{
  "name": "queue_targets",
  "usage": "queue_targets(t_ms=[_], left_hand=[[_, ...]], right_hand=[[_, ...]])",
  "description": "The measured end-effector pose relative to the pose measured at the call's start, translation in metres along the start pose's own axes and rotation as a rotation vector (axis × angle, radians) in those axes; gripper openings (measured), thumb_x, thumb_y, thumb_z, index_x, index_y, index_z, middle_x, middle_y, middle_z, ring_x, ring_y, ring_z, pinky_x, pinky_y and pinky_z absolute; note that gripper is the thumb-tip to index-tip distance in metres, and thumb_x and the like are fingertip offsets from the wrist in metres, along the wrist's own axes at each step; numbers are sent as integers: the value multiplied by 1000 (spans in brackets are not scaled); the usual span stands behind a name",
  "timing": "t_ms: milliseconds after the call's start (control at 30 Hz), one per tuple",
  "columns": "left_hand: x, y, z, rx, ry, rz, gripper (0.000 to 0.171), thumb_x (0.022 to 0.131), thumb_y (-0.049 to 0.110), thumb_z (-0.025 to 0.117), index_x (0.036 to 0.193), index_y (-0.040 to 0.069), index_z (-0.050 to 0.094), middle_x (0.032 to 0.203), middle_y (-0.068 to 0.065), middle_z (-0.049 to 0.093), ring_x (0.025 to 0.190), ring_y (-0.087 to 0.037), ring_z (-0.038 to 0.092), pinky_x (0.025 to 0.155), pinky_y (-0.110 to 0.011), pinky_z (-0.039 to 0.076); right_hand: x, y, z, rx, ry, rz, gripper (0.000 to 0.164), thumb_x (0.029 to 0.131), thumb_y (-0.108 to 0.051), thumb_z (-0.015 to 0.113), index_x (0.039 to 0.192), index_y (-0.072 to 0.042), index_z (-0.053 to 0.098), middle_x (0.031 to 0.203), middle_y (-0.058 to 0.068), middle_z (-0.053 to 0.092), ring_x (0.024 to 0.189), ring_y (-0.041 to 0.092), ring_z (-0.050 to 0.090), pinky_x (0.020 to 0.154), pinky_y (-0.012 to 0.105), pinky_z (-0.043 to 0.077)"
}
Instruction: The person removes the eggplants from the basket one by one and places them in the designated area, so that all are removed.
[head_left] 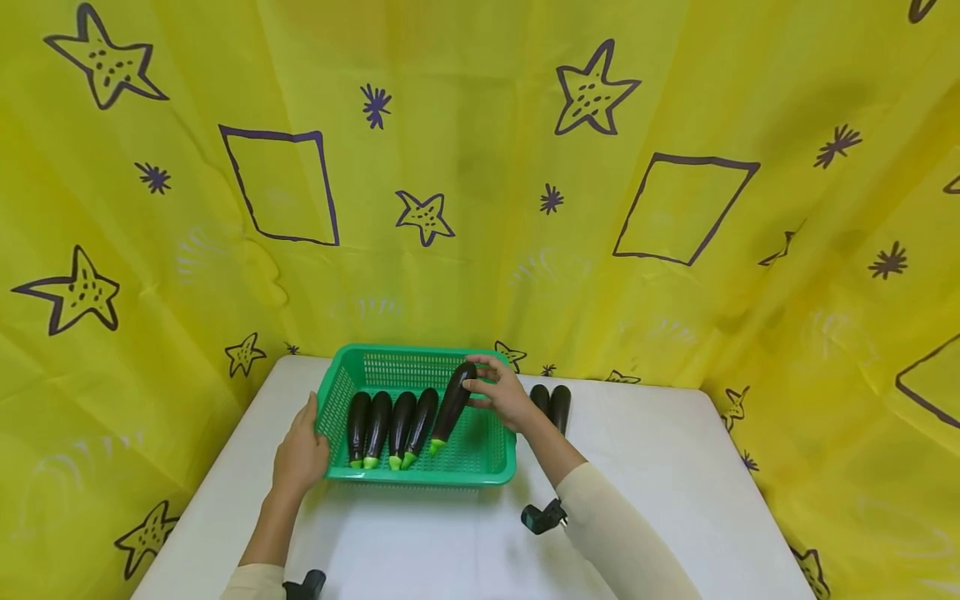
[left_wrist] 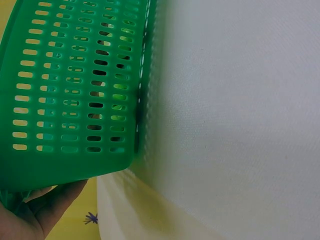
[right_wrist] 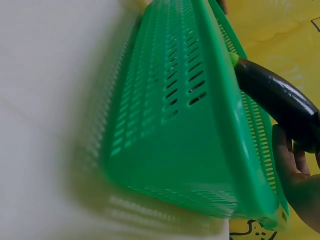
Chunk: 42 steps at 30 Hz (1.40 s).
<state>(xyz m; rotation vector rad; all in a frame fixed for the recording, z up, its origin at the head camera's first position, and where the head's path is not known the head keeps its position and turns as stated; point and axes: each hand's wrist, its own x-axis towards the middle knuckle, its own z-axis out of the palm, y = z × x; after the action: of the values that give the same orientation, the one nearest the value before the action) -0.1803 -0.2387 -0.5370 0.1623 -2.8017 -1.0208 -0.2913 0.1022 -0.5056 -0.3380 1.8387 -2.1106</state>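
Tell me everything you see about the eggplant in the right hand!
The eggplant is long, shiny and almost black, with a bright green cap. It slants, cap end lower, and the right hand grips its rounded other end. It is over the green basket, beside four other eggplants. I can't tell whether its cap touches the basket.

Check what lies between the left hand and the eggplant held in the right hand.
The green basket's side wall, then four eggplants lying in a row inside it; the head view shows this.
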Motion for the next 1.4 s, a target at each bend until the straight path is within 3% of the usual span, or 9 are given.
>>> queue_targets(t_ms=[167, 500, 767, 1067, 1233, 1400], left_hand=[[1, 0, -2, -4, -15, -17, 71, 99, -1, 41, 164, -9, 14, 165, -33, 25, 131, -55, 48, 99, -68, 44], [-1, 0, -2, -13, -22, -21, 72, 99, -1, 41, 164, -8, 11, 165, -34, 24, 134, -56, 45, 104, -69, 42], [-1, 0, -2, -13, -12, -28, 71, 99, -1, 42, 164, -9, 14, 164, -34, 25, 135, -57, 45, 104, -70, 41], [1, -1, 0, -10, -9, -12, 71, 98, -1, 42, 163, -10, 14, 164, -35, 25, 132, -56, 48, 102, -69, 43], [0, 1, -1, -11, -7, -3, 71, 98, -2, 43, 163, -9, 15, 164, -34, 26, 118, -52, 55, 93, -67, 47], [0, 3, -2, -17, -21, -14, 73, 99, -3, 43, 164, -8, 12, 165, -34, 24, 122, -53, 54, 97, -68, 46]], right_hand=[[-2, -10, -9, 42, 34, -12, 53, 101, -2, 63, 151, 0, 47, 130, 21, 53, 102, 22, 66, 88, 43, 59], [-5, -20, -33, 96, 148, -54, 50, 106, -5, 57, 154, -4, 48, 123, 14, 53, 93, 19, 63, 85, 37, 58], [-9, -23, -48, 57, 181, -73, 51, 106, -8, 56, 156, -1, 46, 118, 10, 60, 94, 19, 65, 83, 36, 59], [-22, -26, -72, 156, 299, -46, 41, 105, -7, 57, 143, 0, 46, 111, 5, 64, 89, 17, 64, 84, 37, 56], [-27, -25, -85, 137, 336, -37, 41, 106, -9, 56, 144, 2, 46, 112, 4, 63, 88, 15, 64, 80, 33, 55], [-32, -23, -94, 93, 376, -9, 44, 106, -10, 59, 147, 2, 47, 111, 3, 62, 90, 14, 63, 77, 30, 54]])
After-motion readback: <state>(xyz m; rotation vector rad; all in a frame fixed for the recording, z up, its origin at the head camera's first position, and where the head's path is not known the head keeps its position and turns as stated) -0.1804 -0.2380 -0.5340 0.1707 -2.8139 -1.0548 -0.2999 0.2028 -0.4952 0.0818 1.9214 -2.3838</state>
